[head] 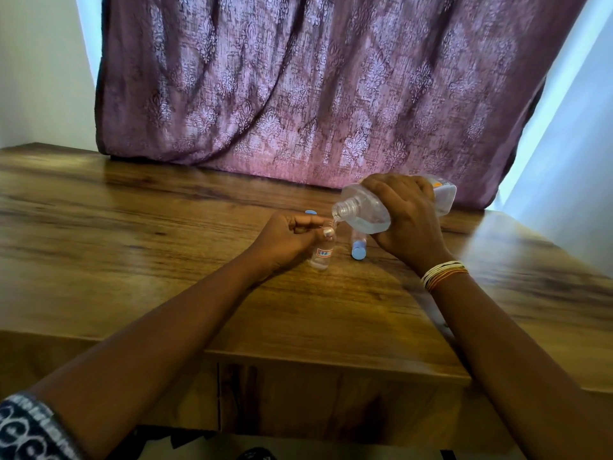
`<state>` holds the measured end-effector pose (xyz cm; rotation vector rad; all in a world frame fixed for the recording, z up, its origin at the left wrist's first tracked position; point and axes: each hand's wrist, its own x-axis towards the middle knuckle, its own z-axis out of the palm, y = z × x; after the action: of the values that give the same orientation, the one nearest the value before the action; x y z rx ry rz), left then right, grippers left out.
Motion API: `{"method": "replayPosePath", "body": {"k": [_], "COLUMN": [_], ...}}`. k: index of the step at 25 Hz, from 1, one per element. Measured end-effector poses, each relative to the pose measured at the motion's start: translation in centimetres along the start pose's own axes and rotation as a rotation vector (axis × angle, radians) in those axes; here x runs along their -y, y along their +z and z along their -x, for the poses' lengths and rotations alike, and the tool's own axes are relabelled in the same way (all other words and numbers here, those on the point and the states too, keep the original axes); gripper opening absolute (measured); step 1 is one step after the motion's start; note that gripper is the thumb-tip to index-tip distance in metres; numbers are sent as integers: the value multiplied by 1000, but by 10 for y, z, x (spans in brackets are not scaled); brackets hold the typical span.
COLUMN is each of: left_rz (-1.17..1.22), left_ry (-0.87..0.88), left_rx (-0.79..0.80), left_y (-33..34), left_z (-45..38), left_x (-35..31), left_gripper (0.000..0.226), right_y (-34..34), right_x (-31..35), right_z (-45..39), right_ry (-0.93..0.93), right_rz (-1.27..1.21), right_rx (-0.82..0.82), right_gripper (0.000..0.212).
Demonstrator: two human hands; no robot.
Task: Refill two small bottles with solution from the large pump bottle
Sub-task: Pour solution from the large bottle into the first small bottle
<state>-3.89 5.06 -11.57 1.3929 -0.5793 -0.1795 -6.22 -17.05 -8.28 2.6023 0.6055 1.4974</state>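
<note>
Above the glossy wood-grain tabletop [166, 247], the right hand [403, 220] clasps the large clear faceted plastic bottle [365, 210], tipped, its threaded neck at the small clear labelled bottle [323, 252], which the left hand [287, 239] pinches upright. A second blue-capped small bottle [359, 249] stands just beside.

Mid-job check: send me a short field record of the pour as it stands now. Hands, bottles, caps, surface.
left hand: holds the open small bottle upright on the table
right hand: grips the large bottle, tilted, pump off, neck down-left
pour: large bottle's mouth right above the small bottle's opening; clear liquid inside the large bottle
second small bottle: beside the first, blue cap on
loose blue cap: on the table behind the left hand
surface: wooden table
backdrop: purple patterned curtain
</note>
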Motion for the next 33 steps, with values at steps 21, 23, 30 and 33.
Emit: {"method": "replayPosePath", "body": {"k": [21, 23, 30, 33], "left_rz": [23, 19, 12, 0], "left_ry": [-7, -6, -15, -13], "left_rx": [5, 9, 8, -2], "left_y": [0, 0, 1, 0], "left_z": [1, 0, 3, 2], "left_x": [-2, -2, -5, -4], "left_gripper": [18, 19, 18, 18], "right_y": [2, 2, 2, 2], "right_x": [0, 0, 1, 1], "right_z": [0, 0, -1, 0], "right_ry": [-7, -8, -11, -16], "right_rz": [22, 20, 17, 21], "right_rx": [-9, -8, -9, -8], "right_gripper": [47, 47, 47, 47]}}
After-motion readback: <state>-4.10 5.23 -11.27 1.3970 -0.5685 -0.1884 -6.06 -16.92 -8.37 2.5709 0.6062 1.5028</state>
